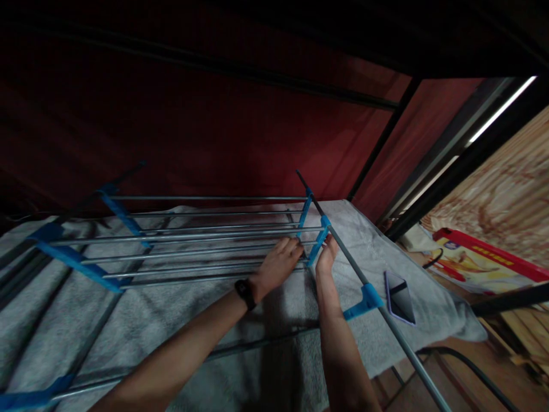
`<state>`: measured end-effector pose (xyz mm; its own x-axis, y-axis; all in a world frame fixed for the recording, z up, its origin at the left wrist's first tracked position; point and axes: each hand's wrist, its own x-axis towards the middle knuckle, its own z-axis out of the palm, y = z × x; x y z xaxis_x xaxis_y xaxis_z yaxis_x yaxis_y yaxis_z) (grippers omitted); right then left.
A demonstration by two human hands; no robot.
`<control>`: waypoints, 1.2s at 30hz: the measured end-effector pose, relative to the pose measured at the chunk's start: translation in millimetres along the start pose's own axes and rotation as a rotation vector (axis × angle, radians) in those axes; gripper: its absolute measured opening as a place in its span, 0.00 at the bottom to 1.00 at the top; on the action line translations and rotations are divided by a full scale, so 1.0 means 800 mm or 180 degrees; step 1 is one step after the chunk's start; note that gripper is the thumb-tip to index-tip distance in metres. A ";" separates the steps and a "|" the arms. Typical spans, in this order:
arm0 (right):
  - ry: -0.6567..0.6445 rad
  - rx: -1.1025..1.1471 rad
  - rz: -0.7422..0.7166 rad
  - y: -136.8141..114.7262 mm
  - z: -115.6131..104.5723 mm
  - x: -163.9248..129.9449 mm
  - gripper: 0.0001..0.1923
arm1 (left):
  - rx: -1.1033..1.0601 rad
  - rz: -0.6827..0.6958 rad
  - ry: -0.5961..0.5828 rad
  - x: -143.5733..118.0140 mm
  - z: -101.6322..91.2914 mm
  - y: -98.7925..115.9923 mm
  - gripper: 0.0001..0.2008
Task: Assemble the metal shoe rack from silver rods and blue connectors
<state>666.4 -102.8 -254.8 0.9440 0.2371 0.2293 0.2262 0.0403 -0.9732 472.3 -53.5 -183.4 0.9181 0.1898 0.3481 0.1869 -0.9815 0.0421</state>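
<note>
Grey blanket (180, 320) underneath rack (193, 240); red wall (171, 126) behind; phone (400, 297) right.

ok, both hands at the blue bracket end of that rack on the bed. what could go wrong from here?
1. Pinch: the left hand lies over the thin metal rods beside the blue bracket, with the right hand on the bracket itself. A rod slipping in its socket could likely nip a finger.
2. The phone lies on the grey blanket right under the long side pole; if the frame drops or swings, it may get hit.
</note>
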 end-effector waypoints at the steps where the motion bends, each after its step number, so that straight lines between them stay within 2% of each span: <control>1: 0.0157 -0.0154 0.0023 0.001 -0.006 -0.008 0.21 | 0.0062 0.0101 -0.0028 -0.025 0.009 0.001 0.19; 3: 0.0320 -0.0371 0.0088 0.008 -0.019 -0.030 0.20 | 0.0087 0.0238 -0.0208 -0.071 0.031 -0.001 0.22; 4: 0.0309 -0.0512 0.0103 0.013 -0.026 -0.042 0.21 | 0.0032 0.0165 -0.0334 -0.089 0.044 -0.005 0.22; 6: 0.0198 -0.0840 0.0118 0.026 -0.040 -0.065 0.22 | -0.0071 -0.0237 -0.0519 -0.113 0.068 -0.018 0.24; 8: -0.0024 -0.1135 0.0115 0.038 -0.053 -0.083 0.22 | -0.0152 -0.0712 -0.0658 -0.122 0.087 -0.034 0.25; 10: -0.0321 -0.1374 0.0101 0.048 -0.063 -0.093 0.21 | -0.0240 -0.0987 -0.0804 -0.119 0.098 -0.047 0.26; 12: -0.0637 -0.1567 0.0075 0.055 -0.069 -0.097 0.19 | -0.0299 -0.1046 -0.0970 -0.110 0.105 -0.053 0.25; 16: -0.0991 -0.1946 -0.0033 0.060 -0.069 -0.099 0.17 | -0.0349 -0.0996 -0.1144 -0.081 0.109 -0.044 0.25; 21: -0.1087 -0.2328 -0.0178 0.060 -0.062 -0.094 0.17 | -0.0675 -0.1067 -0.1328 -0.046 0.108 -0.034 0.19; 24: -0.1135 -0.2434 -0.0270 0.060 -0.060 -0.091 0.18 | -0.0745 -0.1097 -0.1313 -0.036 0.109 -0.039 0.21; 36: -0.0964 -0.2486 -0.0428 0.063 -0.059 -0.101 0.18 | -0.1193 -0.1120 -0.1217 -0.032 0.113 -0.045 0.24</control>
<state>612.6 -165.7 -322.0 0.8174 0.5325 0.2199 0.5379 -0.5688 -0.6223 473.6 -20.9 -278.6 0.8968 0.4305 -0.1020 0.4286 -0.7881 0.4418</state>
